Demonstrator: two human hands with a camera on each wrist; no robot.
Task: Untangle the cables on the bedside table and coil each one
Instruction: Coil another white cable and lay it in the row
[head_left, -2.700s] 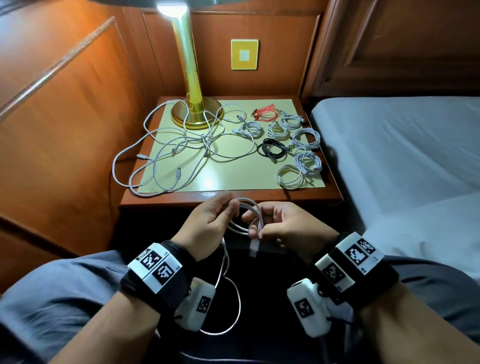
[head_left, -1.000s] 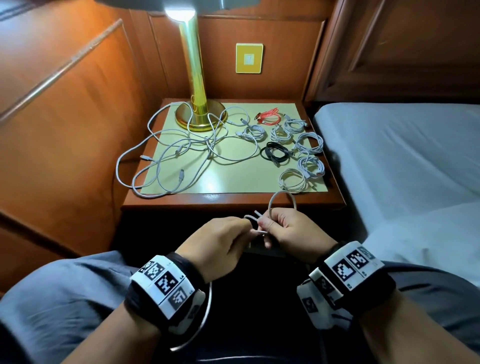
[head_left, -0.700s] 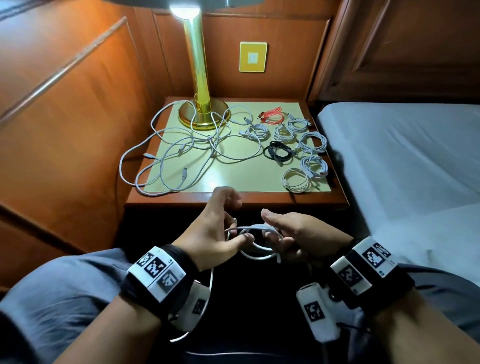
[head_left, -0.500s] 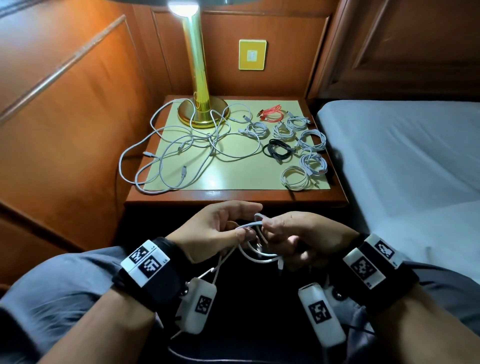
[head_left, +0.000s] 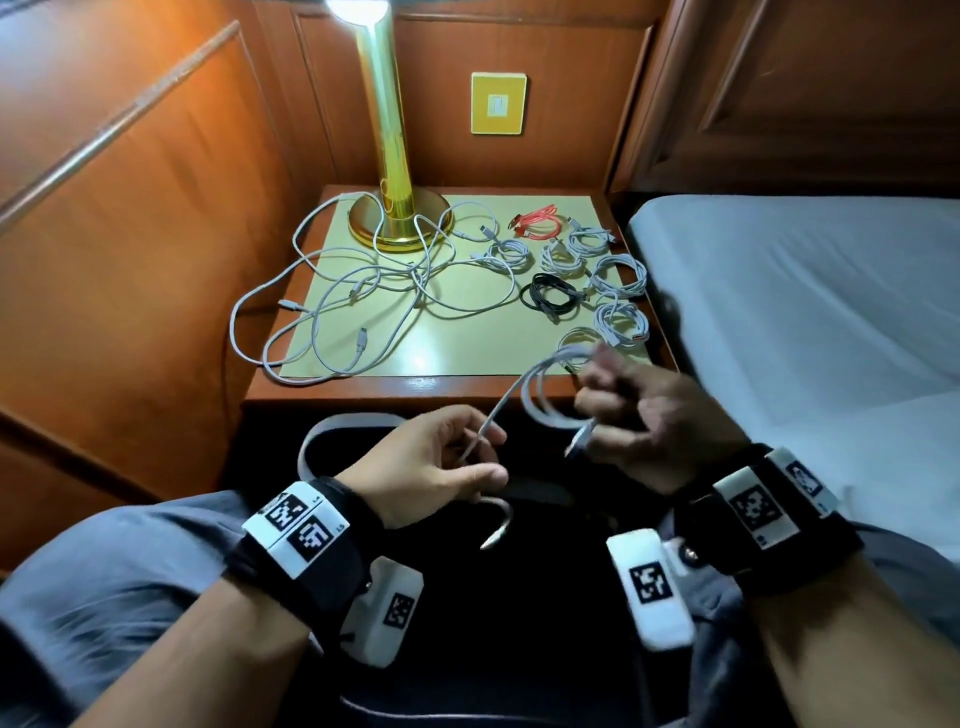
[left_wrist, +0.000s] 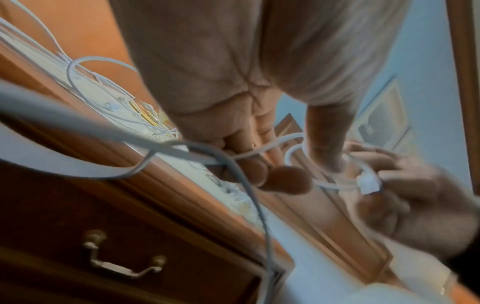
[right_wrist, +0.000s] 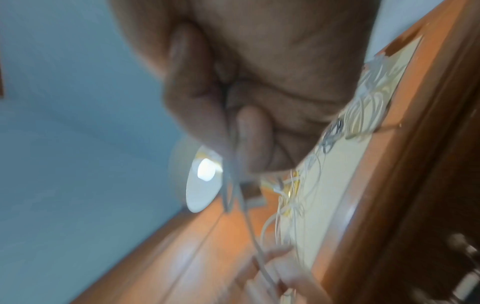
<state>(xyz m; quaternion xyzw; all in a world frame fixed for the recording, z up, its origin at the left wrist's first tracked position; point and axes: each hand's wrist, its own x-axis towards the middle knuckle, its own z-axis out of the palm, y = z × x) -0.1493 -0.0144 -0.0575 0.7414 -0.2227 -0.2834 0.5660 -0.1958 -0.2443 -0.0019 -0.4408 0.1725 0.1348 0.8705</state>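
Observation:
Over my lap, in front of the bedside table (head_left: 415, 387), I hold one white cable (head_left: 540, 400). My right hand (head_left: 602, 410) grips its coiled loops, with a plug (head_left: 579, 444) hanging below the fingers. My left hand (head_left: 485, 457) pinches the straight strand running down from the coil, and the loose tail (head_left: 496, 532) dangles under it. The left wrist view shows the strand crossing my left fingers (left_wrist: 259, 164) and the plug (left_wrist: 367, 183) at my right hand (left_wrist: 405, 197). The right wrist view is blurred, with the cable (right_wrist: 233, 181) pinched in my right fingers (right_wrist: 249, 139).
A tangle of white cables (head_left: 363, 296) covers the left of the table and hangs over its left edge. Several white coils (head_left: 618, 273), a black coil (head_left: 553, 299) and a red coil (head_left: 537, 226) lie on the right. A brass lamp (head_left: 392, 156) stands behind, a bed (head_left: 805, 312) at the right.
My right hand has lifted the coil up and to the right, toward the table's front edge. My hands have parted, and the strand now stretches between them.

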